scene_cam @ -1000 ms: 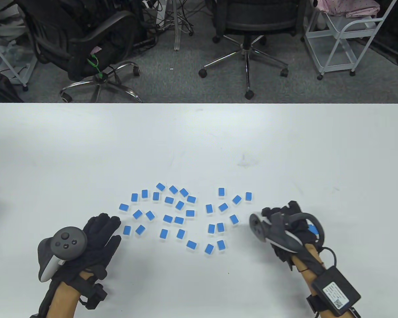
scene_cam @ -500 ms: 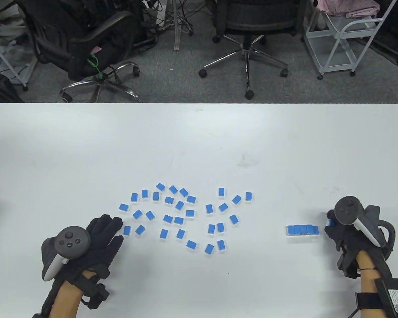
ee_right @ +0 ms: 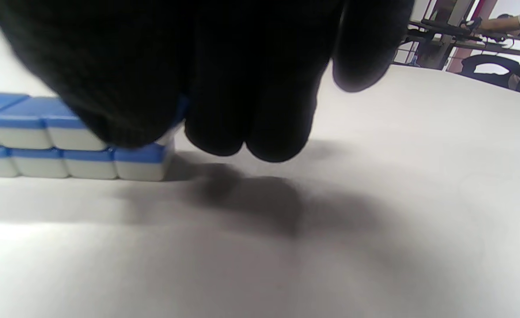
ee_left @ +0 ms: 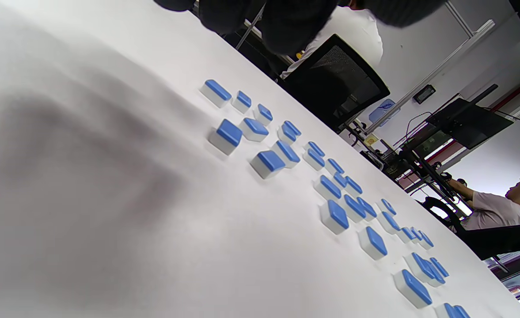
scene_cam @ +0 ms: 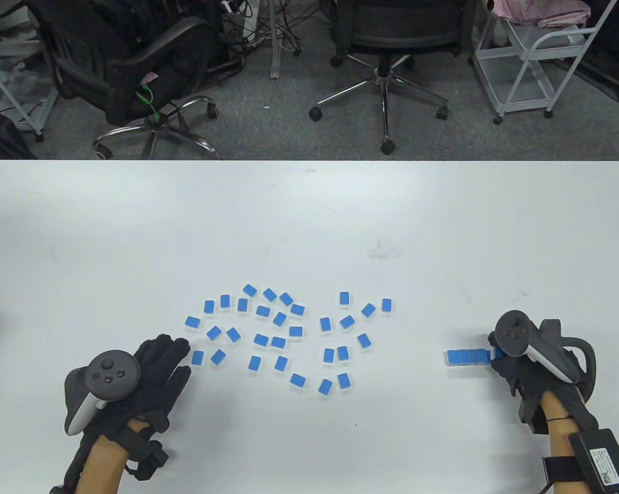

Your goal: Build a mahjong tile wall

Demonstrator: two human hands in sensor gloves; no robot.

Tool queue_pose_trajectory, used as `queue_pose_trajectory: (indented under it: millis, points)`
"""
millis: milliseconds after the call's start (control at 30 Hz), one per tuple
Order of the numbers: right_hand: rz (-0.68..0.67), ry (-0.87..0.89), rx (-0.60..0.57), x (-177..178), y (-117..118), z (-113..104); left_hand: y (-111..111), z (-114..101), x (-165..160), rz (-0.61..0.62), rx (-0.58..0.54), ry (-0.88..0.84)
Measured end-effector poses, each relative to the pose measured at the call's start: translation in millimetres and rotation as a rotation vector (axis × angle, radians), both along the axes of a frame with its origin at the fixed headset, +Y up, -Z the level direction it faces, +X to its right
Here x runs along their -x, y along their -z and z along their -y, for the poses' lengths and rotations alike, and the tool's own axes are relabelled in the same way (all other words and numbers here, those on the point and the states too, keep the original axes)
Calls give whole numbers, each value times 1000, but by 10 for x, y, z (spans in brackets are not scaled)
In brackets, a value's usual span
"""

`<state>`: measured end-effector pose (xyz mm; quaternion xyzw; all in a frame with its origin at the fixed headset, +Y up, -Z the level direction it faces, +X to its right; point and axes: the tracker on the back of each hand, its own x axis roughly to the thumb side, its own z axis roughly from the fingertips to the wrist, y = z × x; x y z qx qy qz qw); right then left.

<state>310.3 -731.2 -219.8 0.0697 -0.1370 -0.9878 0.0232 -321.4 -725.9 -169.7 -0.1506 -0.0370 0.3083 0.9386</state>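
- Table view is showing the right hand (scene_cam: 518,360) touching the right end of a short tile wall (scene_cam: 466,356) at 4 o'clock; grip unclear.
- Left hand (scene_cam: 152,368) is resting flat, fingers spread, at 8 o'clock beside loose tiles (scene_cam: 278,329).
- Tiles are looking small, rigid and slick; pinching the row's ends seems safest.
- Right wrist view alone is revealing two stacked layers (ee_right: 70,145).
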Motion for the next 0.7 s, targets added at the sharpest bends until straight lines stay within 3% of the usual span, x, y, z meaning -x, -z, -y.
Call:
queue_pose_trajectory:
  millis: [700]
  points:
    - [-18, -15, -3, 73, -24, 2, -16, -2, 35, 3, -11, -2]
